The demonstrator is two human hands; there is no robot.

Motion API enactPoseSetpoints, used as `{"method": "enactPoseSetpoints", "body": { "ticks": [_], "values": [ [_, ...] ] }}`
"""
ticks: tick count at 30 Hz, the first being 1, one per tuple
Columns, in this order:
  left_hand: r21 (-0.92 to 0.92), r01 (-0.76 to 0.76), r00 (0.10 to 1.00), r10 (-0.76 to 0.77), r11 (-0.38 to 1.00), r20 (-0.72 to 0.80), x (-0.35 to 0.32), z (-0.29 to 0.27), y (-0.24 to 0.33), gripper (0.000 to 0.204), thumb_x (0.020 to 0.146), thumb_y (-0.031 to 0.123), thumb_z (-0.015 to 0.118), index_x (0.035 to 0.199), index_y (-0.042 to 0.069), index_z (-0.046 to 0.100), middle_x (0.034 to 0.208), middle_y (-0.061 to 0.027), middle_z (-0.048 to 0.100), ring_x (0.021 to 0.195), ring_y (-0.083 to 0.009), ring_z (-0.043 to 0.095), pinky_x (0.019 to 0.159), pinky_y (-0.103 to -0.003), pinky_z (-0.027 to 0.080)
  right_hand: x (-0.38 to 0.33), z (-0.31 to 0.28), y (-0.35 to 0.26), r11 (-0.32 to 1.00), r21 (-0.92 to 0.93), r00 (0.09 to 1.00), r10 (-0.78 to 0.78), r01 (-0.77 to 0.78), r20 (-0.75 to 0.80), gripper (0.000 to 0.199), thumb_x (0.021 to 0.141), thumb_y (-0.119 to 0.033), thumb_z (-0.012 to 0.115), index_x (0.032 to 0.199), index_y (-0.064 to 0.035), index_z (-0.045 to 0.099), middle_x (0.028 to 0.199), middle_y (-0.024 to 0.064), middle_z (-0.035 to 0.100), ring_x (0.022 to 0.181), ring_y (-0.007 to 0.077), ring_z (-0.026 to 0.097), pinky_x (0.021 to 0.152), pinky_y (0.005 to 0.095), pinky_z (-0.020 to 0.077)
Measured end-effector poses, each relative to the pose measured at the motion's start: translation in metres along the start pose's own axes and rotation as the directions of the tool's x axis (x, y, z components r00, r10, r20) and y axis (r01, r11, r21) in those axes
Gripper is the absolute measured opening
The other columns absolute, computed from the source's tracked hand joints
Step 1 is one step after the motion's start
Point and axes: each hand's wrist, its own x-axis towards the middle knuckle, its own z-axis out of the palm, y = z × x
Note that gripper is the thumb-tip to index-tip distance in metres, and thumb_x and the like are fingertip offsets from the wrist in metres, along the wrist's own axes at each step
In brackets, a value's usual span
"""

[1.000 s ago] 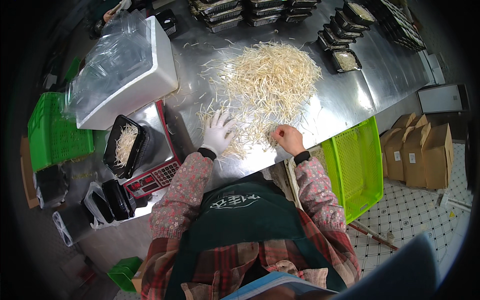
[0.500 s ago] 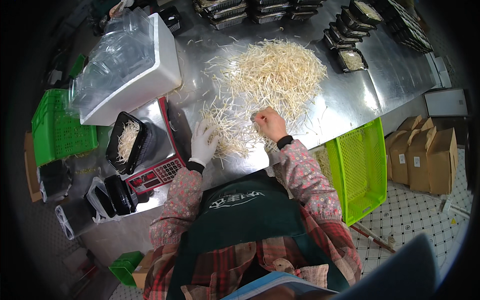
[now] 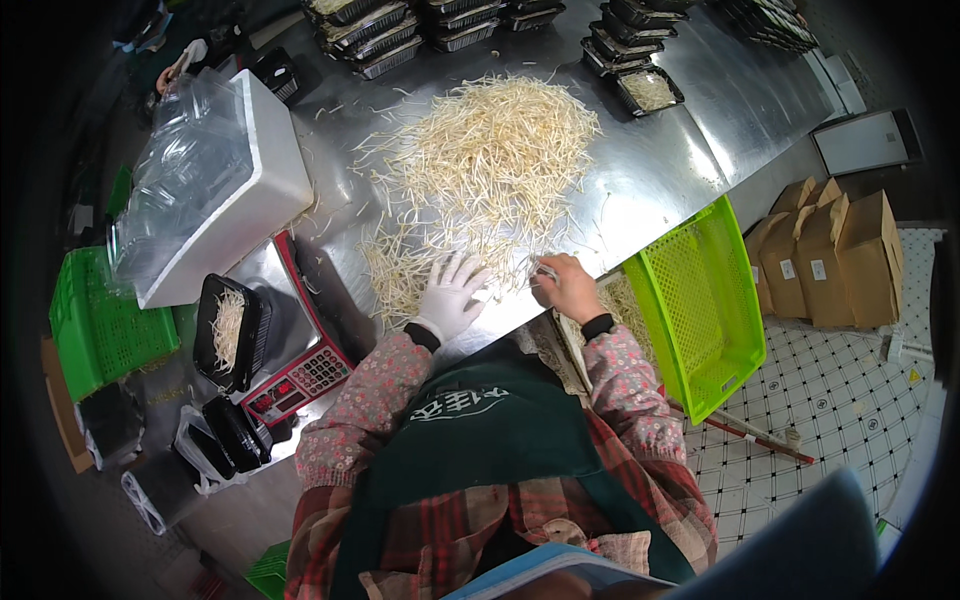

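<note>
A large heap of pale bean sprouts (image 3: pixel 510 140) lies on the steel table, with looser strands spread toward me. My left hand (image 3: pixel 450 300), in a white glove, rests with fingers apart at the near side of these loose strands. To its right, by the table's front edge, is my bare right hand (image 3: pixel 568 288). Its fingers are curled together near a few strands, and what they hold, if anything, is too small to make out. On the left, a black tray (image 3: pixel 232 330) with some sprouts in it sits on a red digital scale (image 3: pixel 300 385).
A white foam box (image 3: pixel 270 170) of clear plastic lids stands at the left. Packed black trays (image 3: pixel 648 92) are stacked along the far side. A lime-green crate (image 3: pixel 700 310) leans by the table's right front edge, near brown paper bags (image 3: pixel 830 260). Empty black trays (image 3: pixel 235 435) lie beside the scale.
The view has shifted. My left hand has moved right, across the loose sprouts and closer to my right hand. My right hand has drawn back from the heap toward the table's front edge.
</note>
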Motion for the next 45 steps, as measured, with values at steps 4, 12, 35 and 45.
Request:
{"method": "enactPoseSetpoints", "body": {
  "ticks": [4,12,35,45],
  "values": [
    [0.21,0.051,0.993,-0.072,0.976,0.093,0.003,0.005,-0.023,0.052,0.087,0.037,0.057,0.136,0.024,0.05,0.149,-0.0071,0.036,0.141,-0.034,0.024,0.11,-0.06,0.018,0.007,0.038,-0.013,0.907,-0.135,0.916,-0.384,0.398,0.12,0.041,0.076,-0.021,0.072,0.116,-0.0172,0.065,0.139,0.0072,0.048,0.124,0.034,0.043,0.096,0.0447,0.0389],
    [0.048,0.294,0.954,-0.29,0.955,-0.076,-0.064,-0.023,-0.051,0.04,0.085,0.034,0.063,0.124,0.024,0.061,0.15,-0.0116,0.033,0.14,-0.0389,0.022,0.11,-0.062,0.018,0.056,0.026,0.014,0.958,0.111,0.962,-0.255,0.266,-0.101,0.025,0.079,-0.017,0.068,0.103,-0.0129,0.07,0.122,0.0091,0.061,0.114,0.0316,0.05,0.095,0.0413,0.0396],
    [-0.169,0.317,0.904,-0.351,0.933,-0.246,-0.049,-0.033,-0.047,0.038,0.082,0.022,0.063,0.12,0.017,0.058,0.145,-0.011,0.039,0.136,-0.0367,0.031,0.109,-0.054,0.025,0.102,0.057,-0.004,0.937,-0.272,0.971,-0.236,0.218,-0.032,0.049,0.078,-0.024,0.066,0.127,-0.0205,0.059,0.141,0.0155,0.045,0.133,0.0401,0.035,0.101,0.0523,0.0342],
    [-0.056,0.418,0.881,-0.419,0.907,-0.218,-0.06,-0.024,-0.071,0.031,0.083,0.025,0.063,0.112,0.016,0.065,0.142,-0.0104,0.042,0.138,-0.0364,0.029,0.109,-0.058,0.023,0.072,0.002,0.04,0.99,-0.048,0.937,-0.142,0.134,-0.319,0.023,0.079,-0.011,0.065,0.101,-0.0082,0.069,0.115,0.0149,0.063,0.107,0.0345,0.055,0.091,0.043,0.0449]
  ]
}}
